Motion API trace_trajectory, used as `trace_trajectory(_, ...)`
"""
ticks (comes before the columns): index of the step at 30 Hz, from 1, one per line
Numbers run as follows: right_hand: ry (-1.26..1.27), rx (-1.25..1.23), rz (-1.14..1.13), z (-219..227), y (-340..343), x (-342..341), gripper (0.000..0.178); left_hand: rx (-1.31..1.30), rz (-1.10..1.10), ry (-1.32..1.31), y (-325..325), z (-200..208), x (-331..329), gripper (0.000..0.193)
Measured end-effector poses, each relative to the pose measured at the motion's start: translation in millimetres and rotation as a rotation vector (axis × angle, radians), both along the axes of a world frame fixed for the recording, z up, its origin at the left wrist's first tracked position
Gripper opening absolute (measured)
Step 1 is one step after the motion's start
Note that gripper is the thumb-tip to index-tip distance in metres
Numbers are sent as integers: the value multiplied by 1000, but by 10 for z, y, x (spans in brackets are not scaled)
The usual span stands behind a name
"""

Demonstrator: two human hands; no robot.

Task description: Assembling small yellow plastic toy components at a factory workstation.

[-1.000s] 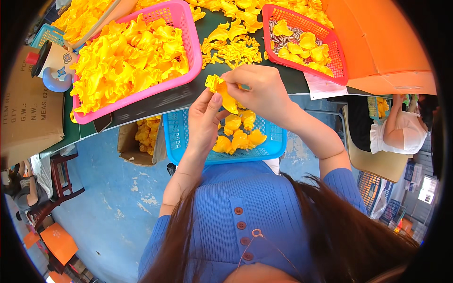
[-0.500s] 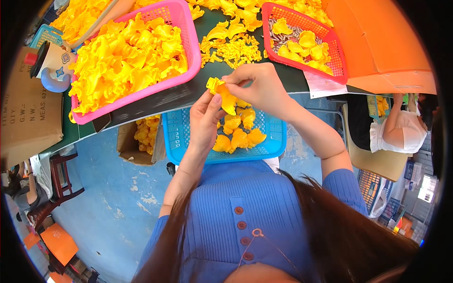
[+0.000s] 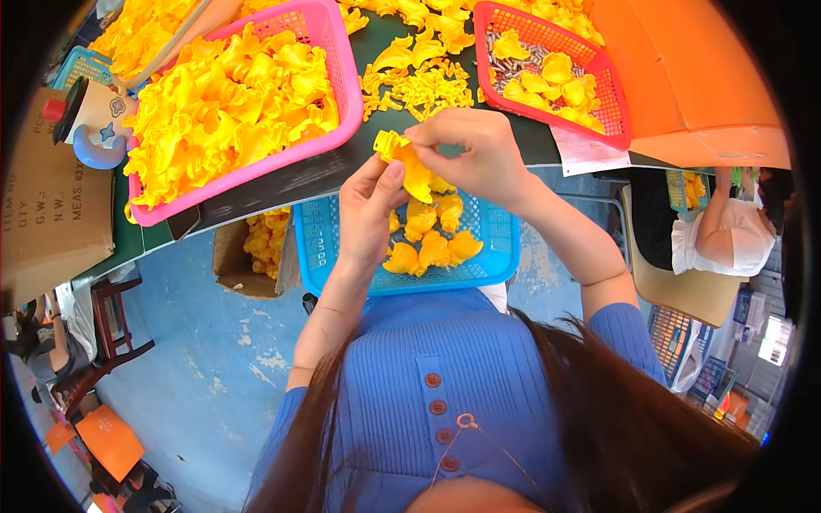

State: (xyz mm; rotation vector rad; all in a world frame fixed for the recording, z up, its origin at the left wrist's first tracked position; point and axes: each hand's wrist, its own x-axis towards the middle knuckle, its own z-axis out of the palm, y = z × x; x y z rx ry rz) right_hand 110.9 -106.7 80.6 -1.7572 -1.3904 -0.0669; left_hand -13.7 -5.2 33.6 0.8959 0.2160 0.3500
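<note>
Both my hands hold one yellow plastic part (image 3: pixel 409 164) above a blue basket (image 3: pixel 329 248) on my lap. My left hand (image 3: pixel 366 214) grips it from below, thumb up against it. My right hand (image 3: pixel 475 154) pinches its top from above. Several finished yellow parts (image 3: pixel 432 244) lie in the blue basket. A big pink basket (image 3: pixel 338 64) heaped with yellow parts (image 3: pixel 222 103) stands on the dark table at upper left.
A red basket (image 3: pixel 616 128) with yellow parts and small metal pieces is at upper right, next to an orange box (image 3: pixel 684 77). Loose yellow bits (image 3: pixel 419 85) lie between the baskets. A cardboard box (image 3: pixel 51 214) stands left, another person (image 3: pixel 727 231) sits right.
My hands have shifted very slightly with the yellow part between them; the fingers have adjusted their hold. The baskets have not moved.
</note>
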Motion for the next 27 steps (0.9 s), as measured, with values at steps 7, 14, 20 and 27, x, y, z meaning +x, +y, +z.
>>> trace_trajectory(7,205,16,-99,-93,-14,-63,6,-11,-31,5,15,-27,-29,32)
trace_trajectory(14,147,-36,-126,17,-33,-44,5,-62,-73,-52,24,-85,-31,47)
trace_trajectory(20,50,-43,-191,30,-2,-67,6,313,124,-137,-176,-153,54,72)
trace_trajectory(27,48,-120,-241,42,14,-112,8,422,223,-150,-129,-210,78,69)
